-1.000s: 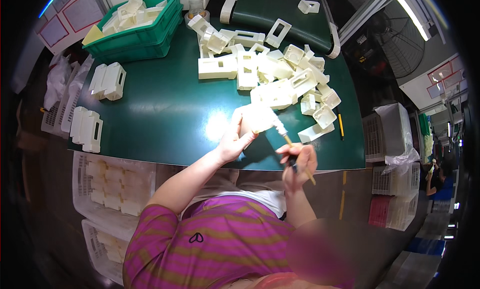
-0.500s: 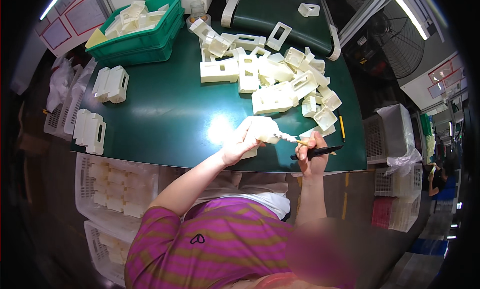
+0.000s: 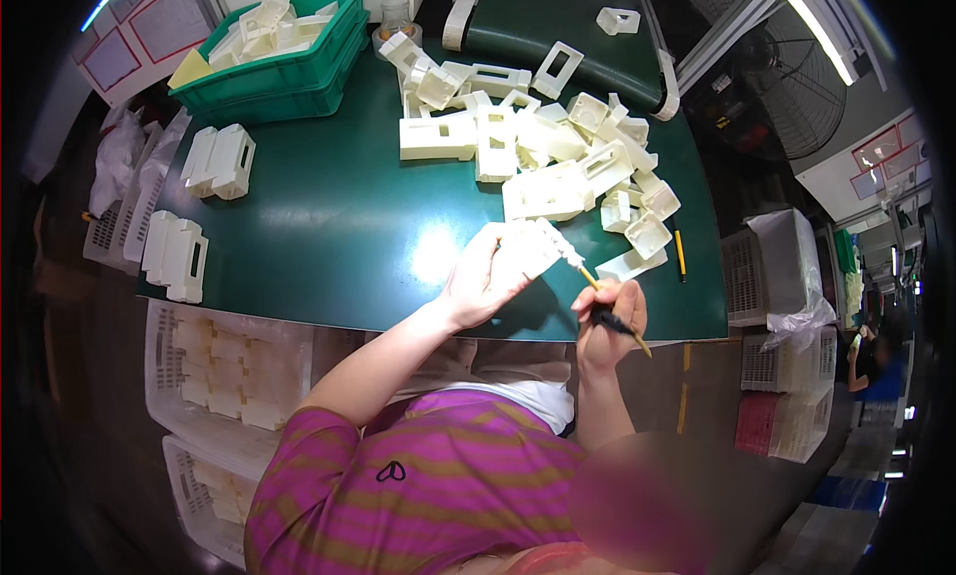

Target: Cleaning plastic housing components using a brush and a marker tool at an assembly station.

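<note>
My left hand [image 3: 470,288] is wrapped round a cream-white plastic housing [image 3: 521,256], raised above the near edge of the green table. Pinched in my right hand [image 3: 605,338] is a thin yellowish stick [image 3: 589,275] whose far end is wound with white material [image 3: 564,246]. That wound tip touches the right side of the housing. A black, knife-like tool [image 3: 610,321] also lies in my right hand, pointing down to the right; its exact kind is unclear. Beyond both hands sits a heap of similar cream-white housings [image 3: 543,192].
Two small rows of housings [image 3: 221,162] stand at the table's left. Stacked green crates [image 3: 299,77] hold more parts at the back left. A conveyor belt [image 3: 558,27] ends behind the heap. A yellow-and-black pen-like tool [image 3: 681,254] lies on the right. Plastic crates [image 3: 159,376] flank the table.
My left hand has turned the housing, showing a broader face. My right hand has moved slightly left and down, and the stick and black tool now slant more steeply down to the right.
</note>
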